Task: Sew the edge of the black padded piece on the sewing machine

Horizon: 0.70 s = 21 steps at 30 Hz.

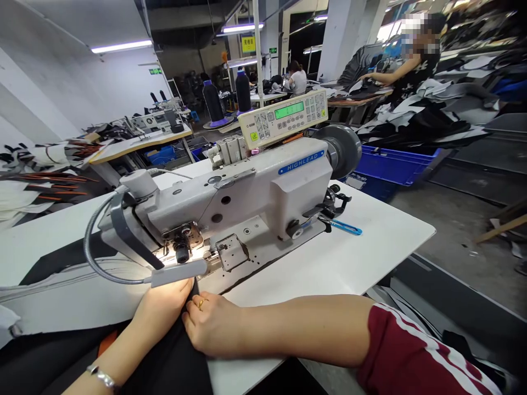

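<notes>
A white Highlead sewing machine (pixel 263 192) stands on a white table (pixel 349 258). Black fabric (pixel 173 356) runs from my lap up to the lit needle area (pixel 183 252). My left hand (pixel 162 304) lies on the fabric just below the machine's lamp arm (pixel 177 272), fingers pressed down. My right hand (pixel 212 323), wearing a gold ring, rests beside it with the fingers curled on the fabric's edge. The two hands touch each other. The fingertips under the lamp arm are hidden.
A control panel (pixel 284 118) sits on top of the machine, with blue tweezers (pixel 346 226) behind it. Dark thread cones (pixel 213 101) stand at the back. A blue crate (pixel 391 164) lies on the right. A person (pixel 407 66) works at a fabric-piled table.
</notes>
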Available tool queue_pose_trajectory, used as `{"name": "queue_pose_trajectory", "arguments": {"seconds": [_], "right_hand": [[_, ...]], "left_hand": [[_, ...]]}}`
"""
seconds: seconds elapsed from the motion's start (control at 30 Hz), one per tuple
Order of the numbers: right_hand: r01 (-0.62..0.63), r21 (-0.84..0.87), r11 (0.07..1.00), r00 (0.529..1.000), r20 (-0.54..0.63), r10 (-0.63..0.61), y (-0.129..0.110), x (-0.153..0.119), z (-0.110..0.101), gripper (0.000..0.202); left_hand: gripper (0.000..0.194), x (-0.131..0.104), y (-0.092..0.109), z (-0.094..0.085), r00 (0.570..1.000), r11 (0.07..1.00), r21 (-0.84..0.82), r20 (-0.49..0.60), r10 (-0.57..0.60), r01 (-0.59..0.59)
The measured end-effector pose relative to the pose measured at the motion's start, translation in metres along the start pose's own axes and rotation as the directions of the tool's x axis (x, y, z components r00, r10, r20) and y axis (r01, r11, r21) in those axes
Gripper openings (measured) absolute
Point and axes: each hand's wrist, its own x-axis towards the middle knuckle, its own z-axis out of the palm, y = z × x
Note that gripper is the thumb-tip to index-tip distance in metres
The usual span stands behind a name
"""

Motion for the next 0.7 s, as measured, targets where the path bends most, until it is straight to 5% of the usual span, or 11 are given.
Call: {"name": "queue_pose_trajectory", "arguments": {"seconds": [0.13, 0.37, 0.57, 0.7], "right_hand": [[-0.014, 0.020, 1.000, 0.999, 0.029, 0.014, 0.003, 0.001, 0.006, 0.012], [-0.070, 0.003, 0.998, 0.997, -0.016, 0.070, 0.005, 0.002, 0.016, 0.019], [-0.077, 0.000, 0.997, 0.996, 0.038, 0.077, 0.008, 0.002, 0.012, 0.018], [-0.057, -0.011, 0.998, 0.998, 0.024, 0.058, 0.006, 0.001, 0.007, 0.015]], "left_hand": [[0.033, 0.001, -0.002, 0.002, 0.998, 0.993, -0.098, 0.029, -0.061, 0.063], [0.028, 0.003, -0.005, -0.001, 0.930, 0.973, -0.095, 0.326, -0.168, 0.209], [0.028, 0.006, 0.000, 0.002, 0.924, 0.986, -0.038, 0.356, -0.138, 0.162], [0.037, -0.001, -0.006, -0.010, 0.930, 0.989, 0.052, 0.335, -0.150, 0.141]]}}
